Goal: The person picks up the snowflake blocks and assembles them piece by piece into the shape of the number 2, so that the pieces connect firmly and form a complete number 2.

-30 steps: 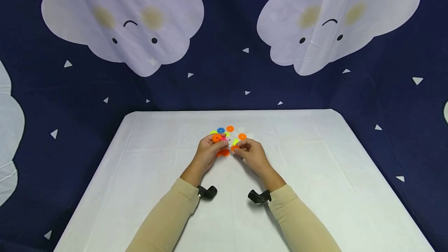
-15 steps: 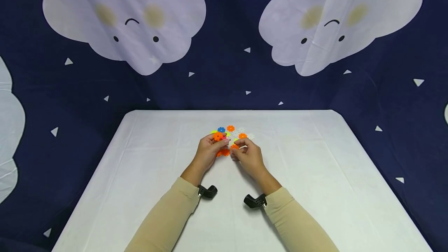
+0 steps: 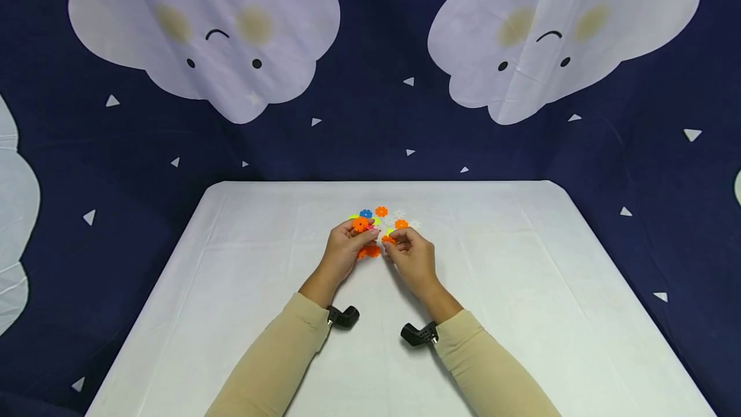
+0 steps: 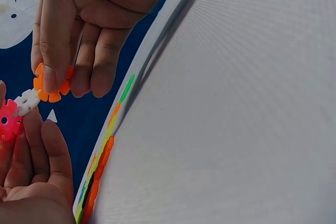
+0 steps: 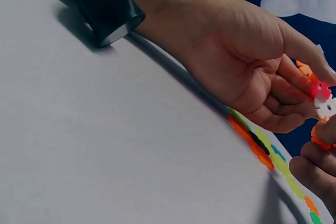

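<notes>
Between the fingers and thumb of my left hand point(image 3: 343, 246) is a short chain of notched plastic snowflake discs. It has an orange disc point(image 3: 360, 224), a pink disc point(image 4: 8, 120) and a white disc point(image 4: 26, 101). My right hand point(image 3: 414, 256) pinches another orange disc point(image 4: 52, 83) by thumb and finger. In the left wrist view this disc meets the white disc's edge; whether the notches are engaged I cannot tell. Both hands are lifted over the table, with the right hand's other fingers loosely bent.
Loose discs lie on the white table point(image 3: 492, 340) just beyond and under the hands: a blue disc point(image 3: 366, 213), several orange ones, yellow-green ones and white ones point(image 3: 414, 225). A dark blue cloth point(image 3: 370, 140) with clouds hangs behind the table's far edge.
My right hand has shifted slightly, its wrist swinging a little to the left, and its orange disc sits slightly higher in view. The left hand has stayed nearly still with its chain.
</notes>
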`<state>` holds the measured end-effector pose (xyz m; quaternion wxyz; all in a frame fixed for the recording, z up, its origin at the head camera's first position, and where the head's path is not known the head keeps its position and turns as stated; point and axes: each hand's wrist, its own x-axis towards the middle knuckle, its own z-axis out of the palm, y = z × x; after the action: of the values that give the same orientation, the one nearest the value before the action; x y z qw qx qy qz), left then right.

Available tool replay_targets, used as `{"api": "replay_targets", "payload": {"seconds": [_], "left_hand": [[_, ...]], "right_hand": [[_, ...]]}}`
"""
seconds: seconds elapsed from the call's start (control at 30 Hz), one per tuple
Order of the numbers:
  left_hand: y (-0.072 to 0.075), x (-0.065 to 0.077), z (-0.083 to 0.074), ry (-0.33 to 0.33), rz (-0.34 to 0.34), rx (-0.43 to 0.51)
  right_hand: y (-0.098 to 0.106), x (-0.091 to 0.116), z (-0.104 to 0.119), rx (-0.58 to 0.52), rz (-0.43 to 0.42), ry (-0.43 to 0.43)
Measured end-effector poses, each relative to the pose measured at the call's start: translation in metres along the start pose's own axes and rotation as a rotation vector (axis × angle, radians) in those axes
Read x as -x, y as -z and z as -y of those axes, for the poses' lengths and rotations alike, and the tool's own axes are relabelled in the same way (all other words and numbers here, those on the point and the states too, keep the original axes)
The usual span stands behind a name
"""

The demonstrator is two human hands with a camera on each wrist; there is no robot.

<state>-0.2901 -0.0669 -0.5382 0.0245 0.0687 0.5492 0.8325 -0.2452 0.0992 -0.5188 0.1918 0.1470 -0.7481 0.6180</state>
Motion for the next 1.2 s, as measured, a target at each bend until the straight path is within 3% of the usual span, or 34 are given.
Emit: {"api": "replay_targets", "payload": {"seconds": [0.17,0.3,0.43,0.57,0.8,0.9,1.03,1.2], "left_hand": [[0.000,0.000,0.000,0.012,-0.002,-0.032],[0.000,0.001,-0.001,0.014,-0.008,-0.050],[0.000,0.001,-0.002,0.004,-0.008,-0.040],[0.001,0.001,-0.003,-0.011,-0.008,-0.028],[0.002,0.000,-0.003,-0.016,-0.009,-0.083],[0.003,0.000,-0.004,-0.015,-0.004,-0.103],[0.004,0.000,-0.004,-0.020,0.003,-0.120],[0.005,0.000,-0.004,-0.026,0.015,-0.150]], "right_hand": [[0.000,0.003,0.020,0.022,-0.031,0.052],[-0.003,0.004,0.020,0.054,-0.072,0.092],[-0.004,0.003,0.016,0.007,-0.051,0.080],[0.000,0.002,0.013,-0.034,-0.012,0.015],[0.011,-0.002,0.013,-0.154,0.052,-0.211],[0.014,-0.003,0.011,-0.190,0.074,-0.259],[0.014,-0.004,-0.010,-0.257,0.085,-0.317],[0.015,-0.006,-0.026,-0.446,0.114,-0.440]]}}
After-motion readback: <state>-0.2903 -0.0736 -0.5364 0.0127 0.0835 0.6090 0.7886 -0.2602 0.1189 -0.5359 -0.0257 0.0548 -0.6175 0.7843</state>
